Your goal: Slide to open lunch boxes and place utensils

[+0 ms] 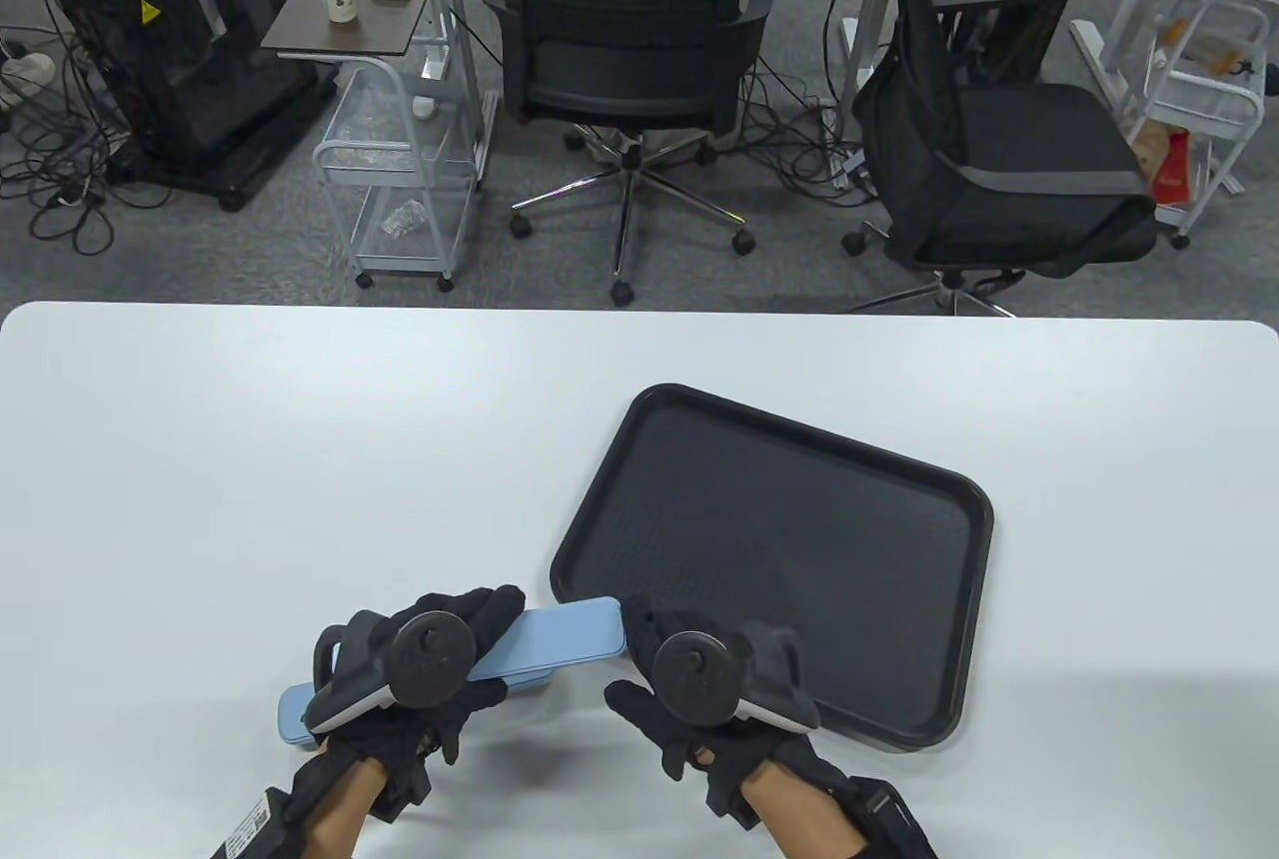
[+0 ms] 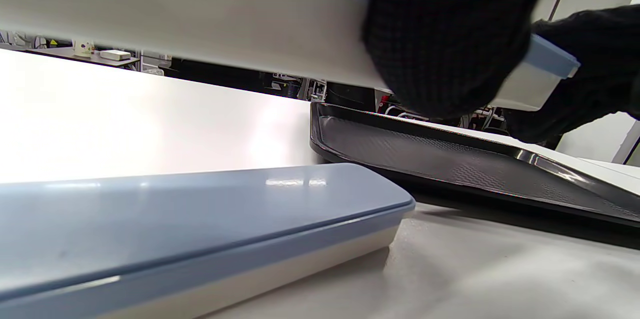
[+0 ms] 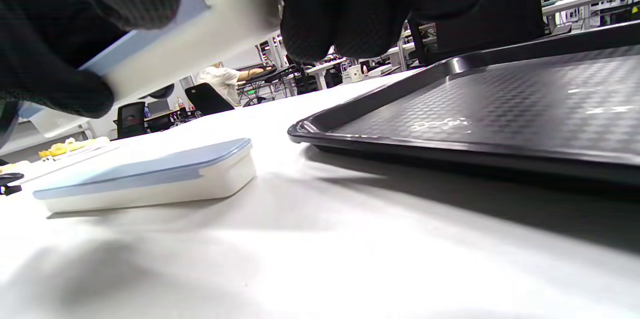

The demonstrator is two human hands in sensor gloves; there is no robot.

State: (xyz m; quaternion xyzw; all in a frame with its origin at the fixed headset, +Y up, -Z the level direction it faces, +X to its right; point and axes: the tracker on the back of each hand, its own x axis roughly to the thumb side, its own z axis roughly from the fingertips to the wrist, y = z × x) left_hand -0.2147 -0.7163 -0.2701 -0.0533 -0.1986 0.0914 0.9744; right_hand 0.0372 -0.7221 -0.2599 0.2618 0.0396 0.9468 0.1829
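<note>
Both hands hold a long blue-lidded white lunch box (image 1: 560, 637) a little above the table, just left of the black tray (image 1: 779, 559). My left hand (image 1: 470, 634) grips its middle and my right hand (image 1: 649, 639) grips its right end. In the left wrist view the held box (image 2: 200, 24) crosses the top with my fingers (image 2: 440, 34) around it. A second, closed box of the same kind (image 2: 200, 219) lies on the table right below it; it also shows in the right wrist view (image 3: 150, 176), with the held box (image 3: 200, 34) above. No utensils show.
The tray lies empty at the right front of the white table (image 1: 300, 459); its near-left corner (image 3: 310, 131) is close to my right hand. Office chairs (image 1: 630, 50) and a cart (image 1: 400, 160) stand beyond the far edge.
</note>
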